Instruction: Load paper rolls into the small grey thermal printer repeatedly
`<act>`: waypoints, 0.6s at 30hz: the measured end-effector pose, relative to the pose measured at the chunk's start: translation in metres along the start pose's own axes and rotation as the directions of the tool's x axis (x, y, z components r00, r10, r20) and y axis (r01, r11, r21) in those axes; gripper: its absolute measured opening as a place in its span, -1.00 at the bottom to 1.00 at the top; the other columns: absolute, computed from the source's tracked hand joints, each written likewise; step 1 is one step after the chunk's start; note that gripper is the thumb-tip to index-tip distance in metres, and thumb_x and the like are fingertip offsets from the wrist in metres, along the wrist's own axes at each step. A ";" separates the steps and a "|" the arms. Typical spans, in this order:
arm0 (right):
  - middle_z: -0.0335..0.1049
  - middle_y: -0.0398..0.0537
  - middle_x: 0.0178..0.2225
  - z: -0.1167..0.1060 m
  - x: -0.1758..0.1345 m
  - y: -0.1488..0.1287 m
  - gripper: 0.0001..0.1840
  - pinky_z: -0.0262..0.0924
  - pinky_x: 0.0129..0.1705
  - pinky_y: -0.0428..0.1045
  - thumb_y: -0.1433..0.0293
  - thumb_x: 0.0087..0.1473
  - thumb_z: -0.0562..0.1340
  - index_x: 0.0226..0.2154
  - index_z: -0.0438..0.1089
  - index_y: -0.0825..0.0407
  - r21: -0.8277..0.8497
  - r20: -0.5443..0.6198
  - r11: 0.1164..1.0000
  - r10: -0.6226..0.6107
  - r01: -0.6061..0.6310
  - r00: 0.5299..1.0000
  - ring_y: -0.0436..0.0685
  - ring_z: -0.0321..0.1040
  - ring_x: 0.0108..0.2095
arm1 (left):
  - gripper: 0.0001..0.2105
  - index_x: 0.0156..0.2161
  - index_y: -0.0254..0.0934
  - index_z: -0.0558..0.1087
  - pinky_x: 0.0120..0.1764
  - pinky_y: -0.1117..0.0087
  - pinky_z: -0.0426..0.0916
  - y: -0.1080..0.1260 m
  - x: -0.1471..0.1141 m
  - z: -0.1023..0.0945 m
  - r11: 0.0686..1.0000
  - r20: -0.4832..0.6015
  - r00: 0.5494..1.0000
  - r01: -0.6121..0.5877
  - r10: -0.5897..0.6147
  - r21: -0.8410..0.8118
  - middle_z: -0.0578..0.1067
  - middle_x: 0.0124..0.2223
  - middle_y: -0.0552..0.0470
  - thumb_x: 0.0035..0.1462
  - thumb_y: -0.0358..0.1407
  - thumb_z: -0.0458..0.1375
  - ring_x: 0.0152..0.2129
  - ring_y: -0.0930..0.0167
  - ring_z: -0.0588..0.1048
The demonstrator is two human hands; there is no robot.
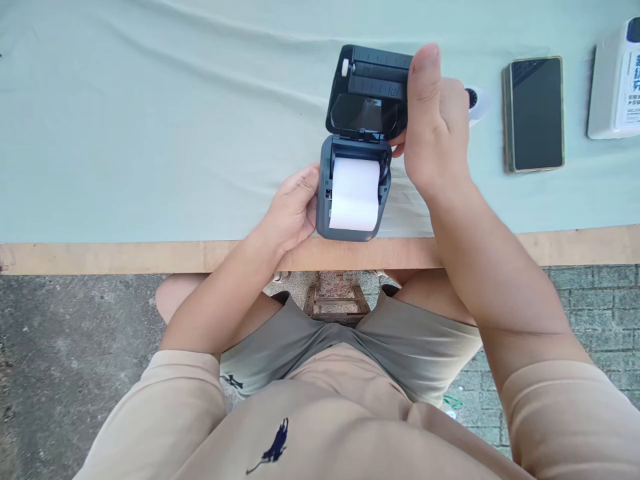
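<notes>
A small dark grey label printer (325, 223) is above the table's front edge with its hinged lid (367, 80) swung up. A white paper roll (355, 193) sits inside the body. My left hand (297, 203) is closed around the left side of the body, its thumb along the edge. Up at the right side of the raised lid, my right hand (435, 120) grips it with the thumb on top; most of its fingertips are hidden. Partly covered behind that hand is a white rounded object (479, 105) with a dark round part.
A phone in a clear-edged case (537, 113) lies to the right. Beyond it stands a white box-like item (613, 87) with a printed label, cut off by the frame. A pale green cloth (175, 133) covers the table, whose wooden front edge (100, 257) is bare.
</notes>
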State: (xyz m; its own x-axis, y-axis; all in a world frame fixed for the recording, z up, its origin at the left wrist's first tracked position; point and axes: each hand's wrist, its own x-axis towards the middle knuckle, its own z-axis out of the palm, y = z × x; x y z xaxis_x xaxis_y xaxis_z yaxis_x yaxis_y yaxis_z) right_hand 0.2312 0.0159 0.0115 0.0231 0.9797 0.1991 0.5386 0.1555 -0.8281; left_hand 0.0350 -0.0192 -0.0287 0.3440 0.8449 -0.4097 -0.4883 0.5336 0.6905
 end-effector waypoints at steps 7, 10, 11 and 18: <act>0.47 -0.05 -0.26 -0.012 -0.002 -0.010 -0.09 0.17 -0.48 0.10 -0.59 -0.02 -0.01 -0.29 0.48 -0.18 0.152 -0.305 0.980 -0.078 0.130 0.949 0.21 0.41 -0.38 | -0.63 -0.31 -0.31 0.58 -0.27 0.57 0.59 0.001 0.001 0.000 0.999 -0.039 0.999 -0.009 0.008 -0.047 0.60 -0.41 0.15 0.52 -0.38 0.01 -0.45 0.57 0.64; 0.36 -0.09 -0.38 -0.030 -0.012 -0.030 -0.42 0.19 -0.33 0.09 -0.24 0.27 0.28 -0.42 0.45 -0.11 -0.045 -0.496 0.915 -0.369 0.401 0.786 0.13 0.35 -0.39 | -0.63 -0.31 -0.30 0.57 -0.37 0.59 0.54 0.000 0.001 0.001 0.998 -0.034 0.999 -0.009 0.007 -0.054 0.61 -0.40 0.15 0.52 -0.37 0.01 -0.49 0.58 0.61; 0.38 -0.10 -0.40 -0.035 -0.016 -0.036 -0.56 0.15 -0.33 0.08 -0.04 0.31 0.34 -0.42 0.46 -0.10 -0.064 -0.421 0.903 -0.411 0.425 0.808 0.11 0.34 -0.41 | -0.64 -0.29 -0.30 0.58 -0.36 0.58 0.55 0.000 0.001 0.001 0.999 -0.029 1.000 -0.009 0.007 -0.053 0.62 -0.38 0.14 0.52 -0.37 0.01 -0.47 0.57 0.62; 0.63 -0.06 -0.15 -0.024 -0.029 -0.048 -0.89 -0.18 -0.45 0.09 0.35 0.19 0.27 -0.23 0.53 -0.14 -0.567 0.398 0.752 -0.109 0.337 0.911 0.25 0.47 -0.25 | -0.69 -0.26 -0.30 0.56 -0.33 0.54 0.60 0.001 -0.001 0.002 0.998 -0.041 0.999 -0.015 0.013 -0.055 0.63 -0.37 0.14 0.51 -0.38 0.02 -0.46 0.55 0.64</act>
State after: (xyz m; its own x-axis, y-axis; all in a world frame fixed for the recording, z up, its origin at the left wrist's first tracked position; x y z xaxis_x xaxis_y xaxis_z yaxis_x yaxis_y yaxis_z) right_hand 0.2249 -0.0226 0.0577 -0.3725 0.9259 0.0629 0.8900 0.3756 -0.2584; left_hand 0.0362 -0.0194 -0.0267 0.3045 0.8526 -0.4247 -0.5372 0.5219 0.6626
